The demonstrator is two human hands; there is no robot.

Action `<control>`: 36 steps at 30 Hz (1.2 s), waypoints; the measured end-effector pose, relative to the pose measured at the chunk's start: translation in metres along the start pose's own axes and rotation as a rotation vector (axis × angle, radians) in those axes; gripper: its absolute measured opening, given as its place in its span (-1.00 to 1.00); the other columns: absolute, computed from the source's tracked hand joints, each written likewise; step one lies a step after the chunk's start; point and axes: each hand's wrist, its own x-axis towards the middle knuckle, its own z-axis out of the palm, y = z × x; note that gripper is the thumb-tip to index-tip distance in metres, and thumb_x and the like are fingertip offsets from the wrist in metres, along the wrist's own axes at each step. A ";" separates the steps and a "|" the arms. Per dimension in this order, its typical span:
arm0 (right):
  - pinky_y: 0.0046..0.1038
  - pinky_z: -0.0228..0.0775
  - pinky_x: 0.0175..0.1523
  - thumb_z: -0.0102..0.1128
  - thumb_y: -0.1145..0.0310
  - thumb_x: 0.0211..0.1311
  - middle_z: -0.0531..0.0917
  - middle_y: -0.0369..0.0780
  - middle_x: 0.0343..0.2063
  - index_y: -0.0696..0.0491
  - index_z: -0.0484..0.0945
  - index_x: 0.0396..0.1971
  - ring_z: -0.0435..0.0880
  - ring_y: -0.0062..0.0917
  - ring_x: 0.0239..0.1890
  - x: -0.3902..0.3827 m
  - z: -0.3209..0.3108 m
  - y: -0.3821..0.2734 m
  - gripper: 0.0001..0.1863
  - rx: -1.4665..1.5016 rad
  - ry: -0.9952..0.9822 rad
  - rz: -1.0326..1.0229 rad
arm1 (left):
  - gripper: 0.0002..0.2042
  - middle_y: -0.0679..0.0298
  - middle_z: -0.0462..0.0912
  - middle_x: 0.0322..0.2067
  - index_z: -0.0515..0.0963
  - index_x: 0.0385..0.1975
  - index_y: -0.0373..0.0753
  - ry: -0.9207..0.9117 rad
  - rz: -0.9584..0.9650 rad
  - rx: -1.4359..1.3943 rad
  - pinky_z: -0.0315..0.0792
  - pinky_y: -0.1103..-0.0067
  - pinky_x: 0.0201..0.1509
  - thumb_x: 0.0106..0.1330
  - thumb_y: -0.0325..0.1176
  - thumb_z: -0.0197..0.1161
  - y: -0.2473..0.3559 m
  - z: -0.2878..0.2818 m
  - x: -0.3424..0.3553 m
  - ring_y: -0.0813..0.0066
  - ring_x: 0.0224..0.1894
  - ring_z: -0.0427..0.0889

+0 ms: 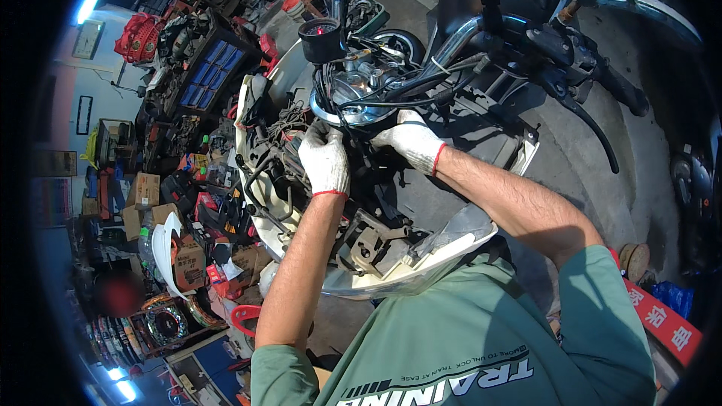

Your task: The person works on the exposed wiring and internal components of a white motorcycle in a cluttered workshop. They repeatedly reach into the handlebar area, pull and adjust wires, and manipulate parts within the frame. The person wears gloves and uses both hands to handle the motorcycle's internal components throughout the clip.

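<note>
Both my hands wear white knit gloves with red cuffs and work close together under a round chrome headlight housing on a partly dismantled motorcycle. My left hand is curled in among dark cables at the near left of the housing; what its fingers grip is hidden. Just under the housing's right side, my right hand is bent inward with closed fingers, their tips lost in shadow. Black cables run over the chrome toward the handlebar. A round black gauge with a red light stands above it.
A cream fairing curves round the near side, with a metal bracket inside. At the right, the handlebar's black lever juts out. Parts, boxes and a blue-drawered rack crowd the left. A red sign lies at the lower right.
</note>
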 end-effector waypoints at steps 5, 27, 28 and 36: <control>-0.44 0.51 -0.13 0.34 0.68 -0.04 0.76 -0.19 -0.32 0.23 0.69 -0.19 0.70 -0.53 -0.30 -0.008 0.003 -0.012 -0.68 0.174 -0.068 -0.058 | -0.77 0.25 0.71 -0.31 0.60 -0.07 -0.46 -0.004 -0.014 0.014 0.45 0.63 -0.15 0.37 -0.47 0.29 -0.003 0.000 0.003 0.60 -0.30 0.57; -0.42 0.48 -0.08 0.39 0.56 -0.06 0.73 -0.11 -0.32 0.36 0.62 -0.27 0.67 -0.46 -0.24 0.001 -0.002 0.000 -0.69 0.043 -0.032 0.049 | -0.79 0.21 0.72 -0.28 0.59 -0.08 -0.49 -0.006 -0.009 0.027 0.48 0.60 -0.12 0.37 -0.51 0.26 -0.002 0.000 0.001 0.56 -0.27 0.59; -0.42 0.48 -0.07 0.39 0.56 -0.05 0.73 -0.11 -0.30 0.35 0.62 -0.25 0.67 -0.46 -0.22 0.004 -0.002 0.004 -0.69 0.047 -0.027 0.028 | -0.79 0.21 0.72 -0.28 0.59 -0.08 -0.49 -0.010 -0.016 0.026 0.48 0.60 -0.12 0.37 -0.51 0.26 0.001 0.001 0.000 0.56 -0.27 0.59; -0.43 0.50 0.02 0.36 0.61 0.05 0.75 -0.15 -0.19 0.23 0.66 -0.13 0.69 -0.48 -0.14 -0.013 0.008 -0.010 -0.68 0.063 0.030 -0.059 | -0.80 0.23 0.72 -0.29 0.60 -0.09 -0.49 -0.059 -0.053 -0.005 0.46 0.65 -0.25 0.36 -0.52 0.24 0.018 0.004 -0.009 0.61 -0.36 0.57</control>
